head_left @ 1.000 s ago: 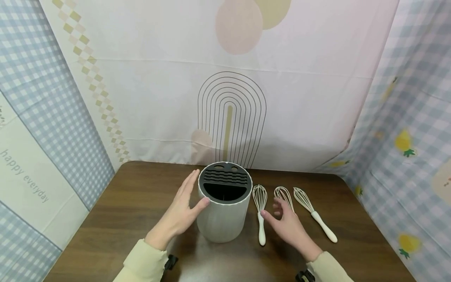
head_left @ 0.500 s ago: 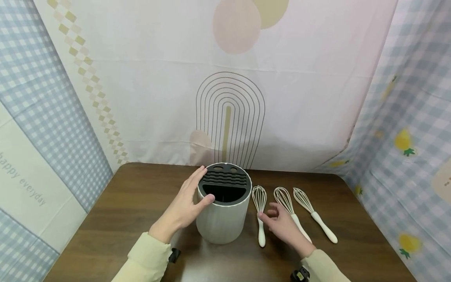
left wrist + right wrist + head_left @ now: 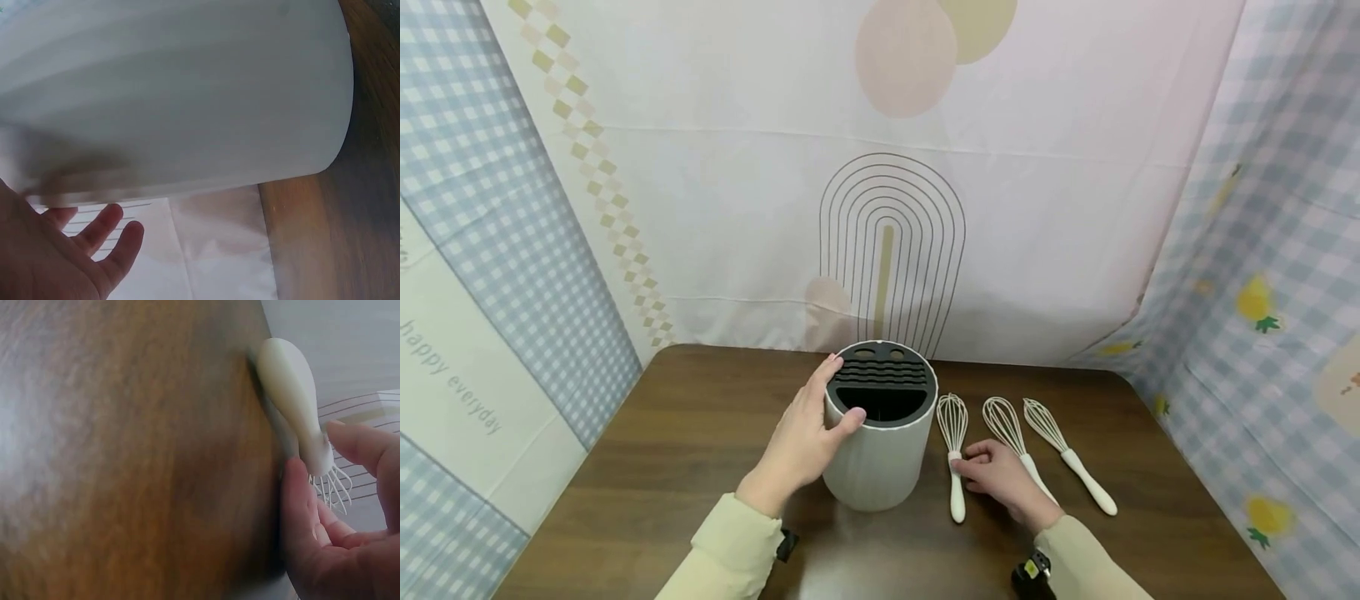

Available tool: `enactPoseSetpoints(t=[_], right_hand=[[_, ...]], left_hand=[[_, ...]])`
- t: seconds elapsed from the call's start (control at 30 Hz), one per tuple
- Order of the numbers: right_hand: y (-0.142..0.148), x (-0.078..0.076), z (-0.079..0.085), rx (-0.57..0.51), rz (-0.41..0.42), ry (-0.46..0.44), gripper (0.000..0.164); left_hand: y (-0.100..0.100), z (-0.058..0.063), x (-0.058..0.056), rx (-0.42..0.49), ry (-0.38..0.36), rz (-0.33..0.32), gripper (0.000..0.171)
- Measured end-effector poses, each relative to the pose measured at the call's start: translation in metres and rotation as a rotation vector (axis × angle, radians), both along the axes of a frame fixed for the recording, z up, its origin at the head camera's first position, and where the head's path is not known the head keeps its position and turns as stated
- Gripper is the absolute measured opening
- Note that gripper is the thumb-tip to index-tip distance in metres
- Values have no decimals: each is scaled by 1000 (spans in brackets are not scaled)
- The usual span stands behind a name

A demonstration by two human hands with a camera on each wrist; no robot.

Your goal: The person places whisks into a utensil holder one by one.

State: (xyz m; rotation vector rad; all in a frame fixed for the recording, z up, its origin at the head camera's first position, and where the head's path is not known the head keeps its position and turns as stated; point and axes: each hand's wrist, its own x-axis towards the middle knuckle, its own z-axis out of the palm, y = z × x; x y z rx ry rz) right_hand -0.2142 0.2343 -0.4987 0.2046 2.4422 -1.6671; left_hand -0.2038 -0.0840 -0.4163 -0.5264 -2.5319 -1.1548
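A white, round utensil holder (image 3: pixel 880 467) with a black slotted top stands upright on the table. My left hand (image 3: pixel 801 433) rests against its left side near the rim, fingers extended and thumb over the front edge. In the left wrist view, the left fingers (image 3: pixel 109 228) show beyond the holder's pale wall (image 3: pixel 206 106). To the right, my right hand (image 3: pixel 1000 475) pinches the white handle of the nearest whisk (image 3: pixel 957 492), which lies on the table. Thumb and fingertip flank that handle (image 3: pixel 290 381) in the right wrist view.
Two more white whisks lie to the right: a middle one (image 3: pixel 1004 423), partly behind the right hand, and an outer one (image 3: pixel 1086 479). The brown wooden table (image 3: pixel 700 417) ends at a printed cloth backdrop (image 3: pixel 737 208). Checked cloth (image 3: pixel 1262 292) hangs on the right.
My right hand has moved left and down, away from the middle whisk, and its fingers have closed around the nearest whisk's handle. The left hand has come against the holder's rim.
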Motion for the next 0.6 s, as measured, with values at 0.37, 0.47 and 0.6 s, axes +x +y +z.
enactPoseSetpoints(t=[0.37, 0.47, 0.6], right_hand=[[-4, 1, 1, 65, 23, -1, 33], [-4, 0, 2, 71, 16, -1, 33], [-4, 1, 1, 67, 11, -14, 30]], left_hand=[[3, -7, -2, 34, 32, 35, 77], [3, -7, -3, 71, 40, 21, 79], [4, -9, -2, 121, 46, -5, 80]])
